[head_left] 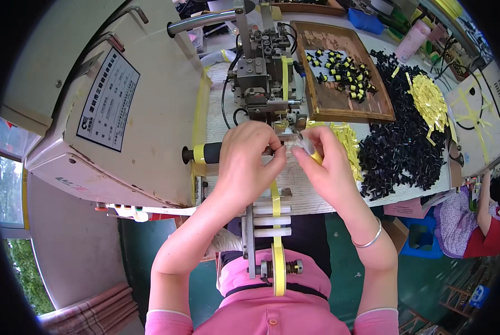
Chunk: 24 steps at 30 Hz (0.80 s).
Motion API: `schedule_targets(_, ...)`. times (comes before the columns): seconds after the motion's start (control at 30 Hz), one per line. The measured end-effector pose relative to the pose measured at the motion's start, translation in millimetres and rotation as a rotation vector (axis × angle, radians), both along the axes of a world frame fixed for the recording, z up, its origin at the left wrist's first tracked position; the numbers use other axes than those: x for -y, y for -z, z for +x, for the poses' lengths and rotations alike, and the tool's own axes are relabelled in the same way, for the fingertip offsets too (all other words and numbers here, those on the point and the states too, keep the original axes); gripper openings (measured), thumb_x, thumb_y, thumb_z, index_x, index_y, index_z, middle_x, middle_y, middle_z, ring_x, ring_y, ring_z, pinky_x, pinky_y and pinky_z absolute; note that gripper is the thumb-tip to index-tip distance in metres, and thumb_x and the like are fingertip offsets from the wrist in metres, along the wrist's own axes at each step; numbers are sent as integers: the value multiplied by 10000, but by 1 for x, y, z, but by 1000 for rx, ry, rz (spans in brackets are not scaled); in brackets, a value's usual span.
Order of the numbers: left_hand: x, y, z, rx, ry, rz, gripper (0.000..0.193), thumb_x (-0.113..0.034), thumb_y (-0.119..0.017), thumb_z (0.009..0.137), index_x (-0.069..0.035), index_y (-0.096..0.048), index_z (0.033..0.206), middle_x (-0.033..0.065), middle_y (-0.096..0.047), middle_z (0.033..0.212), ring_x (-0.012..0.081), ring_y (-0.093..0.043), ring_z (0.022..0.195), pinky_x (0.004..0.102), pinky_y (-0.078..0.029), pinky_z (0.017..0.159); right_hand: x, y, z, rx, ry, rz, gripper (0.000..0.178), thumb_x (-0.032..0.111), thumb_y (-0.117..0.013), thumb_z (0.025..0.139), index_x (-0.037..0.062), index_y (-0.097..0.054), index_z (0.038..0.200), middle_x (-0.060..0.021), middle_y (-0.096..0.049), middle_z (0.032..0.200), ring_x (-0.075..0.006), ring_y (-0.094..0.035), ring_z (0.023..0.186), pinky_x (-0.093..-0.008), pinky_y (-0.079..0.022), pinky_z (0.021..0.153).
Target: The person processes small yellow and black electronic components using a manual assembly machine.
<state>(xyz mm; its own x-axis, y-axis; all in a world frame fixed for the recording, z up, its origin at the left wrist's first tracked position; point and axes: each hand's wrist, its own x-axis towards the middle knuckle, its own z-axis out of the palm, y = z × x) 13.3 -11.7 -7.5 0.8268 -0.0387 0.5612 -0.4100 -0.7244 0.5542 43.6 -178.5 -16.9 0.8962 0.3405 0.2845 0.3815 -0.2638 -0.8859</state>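
Observation:
Both my hands are close together at the front of a small metal press machine (255, 78). My left hand (247, 159) is closed, its thumb and forefinger pinched beside a small dark part; what they hold is too small to name. To its right, my right hand (331, 164) is also closed, with something white and yellow at its fingertips that I cannot make out. A yellow tape strip (279, 262) runs from a roller holder at my waist up toward the machine. Left of my left hand is a black roller (205, 153) with a yellow band.
A wooden tray (347, 115) holds small black-and-yellow parts. A large heap of black parts (395, 162) lies right of it, with yellow strips (428, 100) on top and more yellow strips (347, 148) by my right hand. A big beige machine box (133, 167) stands left. Another person (467, 220) sits at right.

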Motion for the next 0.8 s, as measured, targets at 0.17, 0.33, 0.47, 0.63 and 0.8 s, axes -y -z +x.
schedule_targets(0.17, -1, 3, -2, -7, 19, -47, 168, -5, -666, 672, -56, -520, 737, 58, -589, 746, 261, -584, 730, 361, -418, 686, 15, -12, -19, -744, -268, 185, 271, 246, -462, 989, -7, -519, 1070, -62, -573, 655, -119, -551, 489, -236, -437, 456)
schedule_targets(0.33, -1, 5, -1, -3, 27, -100, 158, -18, -660, 661, -69, -529, 734, 41, -572, 717, 250, -565, 698, 362, -398, 668, 8, -12, -19, -824, -260, 131, 321, 307, -430, 999, -2, -508, 1046, -84, -567, 625, -156, -531, 412, -260, -420, 385)
schedule_targets(0.47, 0, 5, -1, 8, 23, -107, 160, -11, -660, 658, -67, -528, 730, 40, -575, 716, 248, -565, 693, 359, -399, 664, 7, -17, -18, -836, -248, 92, 323, 311, -423, 1000, -1, -500, 1038, -86, -564, 622, -161, -533, 411, -261, -423, 386)
schedule_targets(0.63, -1, 6, -1, 32, 26, -118, 157, -9, -656, 661, -64, -520, 719, 44, -587, 728, 252, -573, 703, 361, -405, 666, 7, -27, -5, -905, -304, -47, 327, 319, -412, 998, 1, -489, 992, -99, -555, 593, -170, -524, 382, -274, -414, 356)
schedule_targets(0.8, -3, 5, 0, 24, 73, -119, 159, -12, -659, 660, -60, -517, 716, 46, -597, 734, 257, -580, 712, 353, -414, 674, 11, -39, 18, -973, -402, -132, 330, 324, -422, 993, 2, -489, 973, -98, -555, 583, -173, -531, 380, -274, -409, 341)
